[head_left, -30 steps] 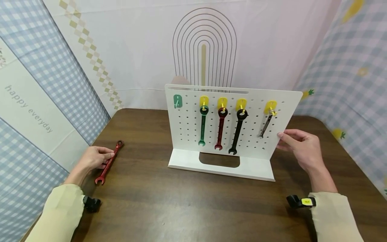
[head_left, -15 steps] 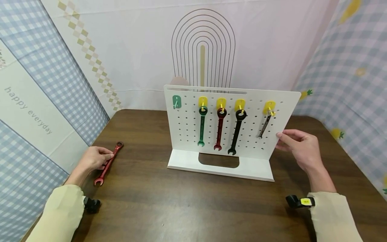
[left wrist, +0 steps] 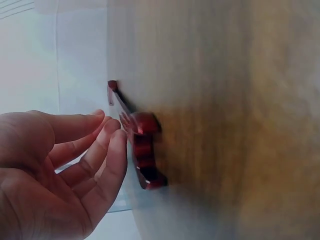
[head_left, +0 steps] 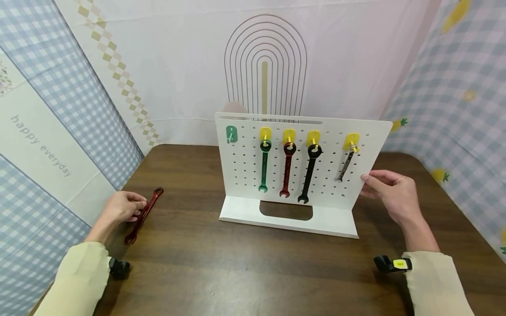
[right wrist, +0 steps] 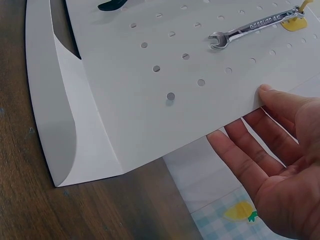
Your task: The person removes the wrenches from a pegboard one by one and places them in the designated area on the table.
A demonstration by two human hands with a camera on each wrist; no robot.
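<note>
A red combination wrench (head_left: 143,219) lies slantwise at the table's left, its ring end pointing away. My left hand (head_left: 125,207) is right beside its shaft. In the left wrist view, the thumb and fingertips (left wrist: 117,131) are loosely bent next to the wrench (left wrist: 142,145), not around it. My right hand (head_left: 393,193) holds the right edge of a white pegboard (head_left: 245,175), thumb in front and fingers behind. On its yellow hooks hang a green wrench (head_left: 264,166), a second red wrench (head_left: 287,170), a black wrench (head_left: 309,173) and a small silver wrench (right wrist: 255,27).
A green hook (head_left: 231,134) at the board's upper left bears nothing. The board's base flange (head_left: 241,210) has a cutout and sits on the brown wooden table (head_left: 221,272). Patterned cloth (head_left: 178,66) hangs behind and at both sides.
The red wrench at the left has turned darker and shifted slightly right and nearer, away from my left fingertips. My right hand stays on the board's edge. The view tilts a little.
</note>
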